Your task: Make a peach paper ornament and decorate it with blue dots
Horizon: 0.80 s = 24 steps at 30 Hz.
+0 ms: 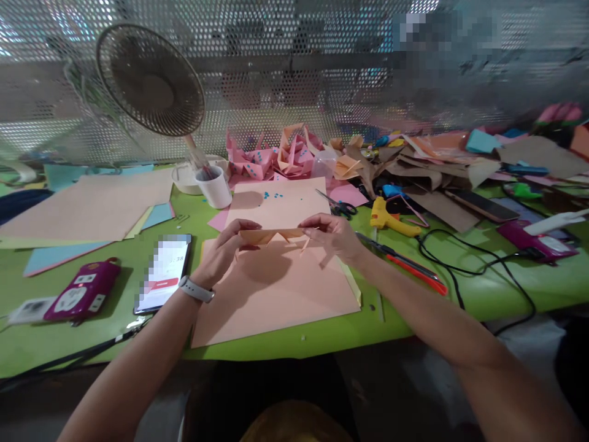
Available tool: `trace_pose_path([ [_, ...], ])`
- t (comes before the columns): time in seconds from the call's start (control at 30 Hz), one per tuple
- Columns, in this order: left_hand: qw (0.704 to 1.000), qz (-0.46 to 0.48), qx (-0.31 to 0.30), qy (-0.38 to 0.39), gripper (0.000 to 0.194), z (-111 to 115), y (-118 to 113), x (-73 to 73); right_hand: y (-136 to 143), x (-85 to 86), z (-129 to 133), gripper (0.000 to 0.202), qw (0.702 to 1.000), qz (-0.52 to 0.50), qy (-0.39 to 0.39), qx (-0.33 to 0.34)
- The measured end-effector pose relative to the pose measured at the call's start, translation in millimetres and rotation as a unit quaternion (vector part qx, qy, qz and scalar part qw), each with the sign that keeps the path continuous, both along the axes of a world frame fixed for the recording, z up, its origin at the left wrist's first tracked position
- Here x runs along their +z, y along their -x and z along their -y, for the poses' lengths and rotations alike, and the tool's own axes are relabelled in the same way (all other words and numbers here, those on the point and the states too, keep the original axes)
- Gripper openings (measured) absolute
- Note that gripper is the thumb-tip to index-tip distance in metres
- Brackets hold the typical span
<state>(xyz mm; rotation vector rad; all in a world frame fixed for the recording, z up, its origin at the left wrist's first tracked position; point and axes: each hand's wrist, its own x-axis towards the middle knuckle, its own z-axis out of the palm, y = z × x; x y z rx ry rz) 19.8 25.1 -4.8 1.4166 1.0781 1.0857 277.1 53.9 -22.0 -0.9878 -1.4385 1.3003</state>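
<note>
A folded strip of peach paper with pointed flaps on its near side is held level between both hands. My left hand, with a pale watch on its wrist, pinches the left end. At the right end, my right hand grips it between thumb and fingers. Beneath them a large peach sheet lies flat, catching their shadows. Beyond the hands is another peach sheet with small blue bits scattered on it.
A yellow glue gun, an orange cutter knife and black scissors lie to the right. A phone and a purple power strip lie left. Behind stand a white cup, a fan and folded pink paper pieces.
</note>
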Motion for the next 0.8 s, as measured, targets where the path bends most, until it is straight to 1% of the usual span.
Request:
trace_pose_path([
  [0.1, 1.000, -0.025, 0.001, -0.007, 0.028, -1.1, 1.0, 1.3, 0.1, -0.1, -0.5, 0.024, 1.000, 0.001, 0.003, -0.004],
  [0.17, 0.996, -0.080, -0.002, -0.030, 0.029, -3.4, 4.4, 0.3, 1.0, 0.7, 1.6, 0.024, 1.000, 0.002, 0.017, 0.001],
  [0.23, 0.985, -0.156, -0.004, -0.072, 0.030, -5.7, 8.8, -0.1, 2.0, 3.4, 5.9, 0.025, 1.000, 0.018, 0.015, 0.012],
  [0.3, 0.974, -0.198, -0.003, -0.107, 0.029, -6.7, 12.3, 1.5, 2.6, 7.9, 11.6, 0.024, 0.998, 0.047, -0.015, 0.026],
  [0.4, 0.978, -0.178, 0.012, -0.108, 0.023, -5.0, 14.0, 7.6, 2.7, 15.8, 19.8, 0.025, 0.988, 0.116, -0.094, 0.045],
  [0.47, 0.982, -0.160, 0.021, -0.103, 0.021, -2.8, 13.2, 11.3, 2.7, 19.4, 23.2, 0.029, 0.971, 0.175, -0.150, 0.054],
  [0.53, 0.983, -0.149, 0.008, -0.106, 0.020, -0.9, 12.2, 12.4, 3.5, 20.2, 24.6, 0.032, 0.950, 0.232, -0.202, 0.060],
  [0.57, 0.983, -0.143, -0.003, -0.111, 0.020, -0.2, 11.8, 11.9, 4.3, 19.6, 24.7, 0.030, 0.940, 0.253, -0.222, 0.062],
  [0.67, 0.982, -0.128, -0.025, -0.135, 0.022, 0.7, 11.8, 8.4, 8.1, 16.7, 24.1, 0.017, 0.917, 0.285, -0.271, 0.062],
  [0.77, 0.975, -0.142, -0.033, -0.167, 0.025, 0.5, 12.4, 7.5, 12.2, 17.4, 25.1, 0.022, 0.887, 0.314, -0.334, 0.066],
  [0.8, 0.971, -0.156, -0.025, -0.182, 0.026, 0.6, 12.7, 8.6, 13.0, 18.9, 25.8, 0.023, 0.873, 0.330, -0.352, 0.068],
])
